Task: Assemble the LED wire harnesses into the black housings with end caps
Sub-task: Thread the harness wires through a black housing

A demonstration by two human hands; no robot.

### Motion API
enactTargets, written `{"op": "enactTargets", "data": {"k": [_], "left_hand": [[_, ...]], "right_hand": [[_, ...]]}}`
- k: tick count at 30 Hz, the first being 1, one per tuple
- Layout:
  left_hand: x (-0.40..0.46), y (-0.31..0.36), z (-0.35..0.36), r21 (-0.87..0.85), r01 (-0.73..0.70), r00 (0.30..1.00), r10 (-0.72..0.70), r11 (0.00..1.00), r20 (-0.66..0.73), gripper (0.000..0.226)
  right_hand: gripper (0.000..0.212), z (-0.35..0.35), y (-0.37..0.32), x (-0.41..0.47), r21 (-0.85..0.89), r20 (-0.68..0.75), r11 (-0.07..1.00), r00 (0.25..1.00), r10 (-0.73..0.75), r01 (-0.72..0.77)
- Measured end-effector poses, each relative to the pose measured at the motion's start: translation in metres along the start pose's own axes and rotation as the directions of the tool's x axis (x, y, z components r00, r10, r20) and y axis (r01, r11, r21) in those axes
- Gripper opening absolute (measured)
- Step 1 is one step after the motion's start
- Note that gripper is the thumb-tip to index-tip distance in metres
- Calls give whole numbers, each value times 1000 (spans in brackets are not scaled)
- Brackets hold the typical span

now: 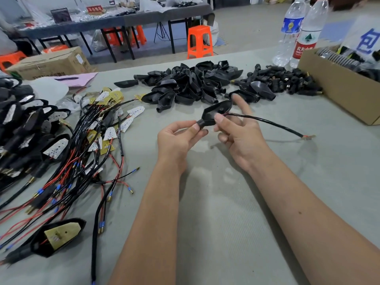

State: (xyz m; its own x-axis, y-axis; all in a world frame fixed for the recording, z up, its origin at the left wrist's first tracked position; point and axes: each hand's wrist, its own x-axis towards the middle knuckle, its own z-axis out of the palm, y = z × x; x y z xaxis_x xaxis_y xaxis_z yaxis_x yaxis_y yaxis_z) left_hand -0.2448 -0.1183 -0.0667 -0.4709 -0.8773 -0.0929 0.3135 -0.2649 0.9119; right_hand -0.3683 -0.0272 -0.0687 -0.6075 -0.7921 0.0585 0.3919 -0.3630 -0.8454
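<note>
A black housing [216, 114] is held above the grey table between both hands. My left hand [181, 136] pinches its narrow neck end. My right hand [238, 130] grips the housing's wide end, thumb on the rim, index finger raised. A black wire harness [273, 124] leaves the housing to the right and ends in a small LED board [308, 137] lying on the table. Behind lies a heap of empty black housings [191, 83], and right of it a heap of black end caps [287, 81]. A tangle of LED wire harnesses [96, 140] covers the left.
Assembled housings [24, 130] are stacked at the far left, one more [59, 235] near the front left. A cardboard box [339, 85] of parts stands at the right, two water bottles [300, 31] behind it. Bare table mat [226, 202] spreads under my forearms.
</note>
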Motion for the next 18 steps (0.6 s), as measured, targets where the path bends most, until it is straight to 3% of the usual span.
{"op": "enactTargets", "data": {"k": [3,7,10,14,18], "left_hand": [[-1,0,0,75,-6,1000,4,997,16,7],[-4,2,0,178,9,993,-30,984,116,8],[-6,6,-3,244,26,988,-62,969,143,7],[-2,16,-12,237,58,998,-63,970,13,4],[0,23,-19,273,79,997,-76,959,-21,3]], "right_hand": [[70,0,-2,0,68,-73,996,995,61,-56],[48,0,-3,-3,8,62,989,987,147,-148],[45,1,-3,-1,33,-4,987,988,157,-157],[21,-7,-7,8,212,-147,968,976,164,-131],[28,-8,-8,8,449,-111,882,970,216,-145]]}}
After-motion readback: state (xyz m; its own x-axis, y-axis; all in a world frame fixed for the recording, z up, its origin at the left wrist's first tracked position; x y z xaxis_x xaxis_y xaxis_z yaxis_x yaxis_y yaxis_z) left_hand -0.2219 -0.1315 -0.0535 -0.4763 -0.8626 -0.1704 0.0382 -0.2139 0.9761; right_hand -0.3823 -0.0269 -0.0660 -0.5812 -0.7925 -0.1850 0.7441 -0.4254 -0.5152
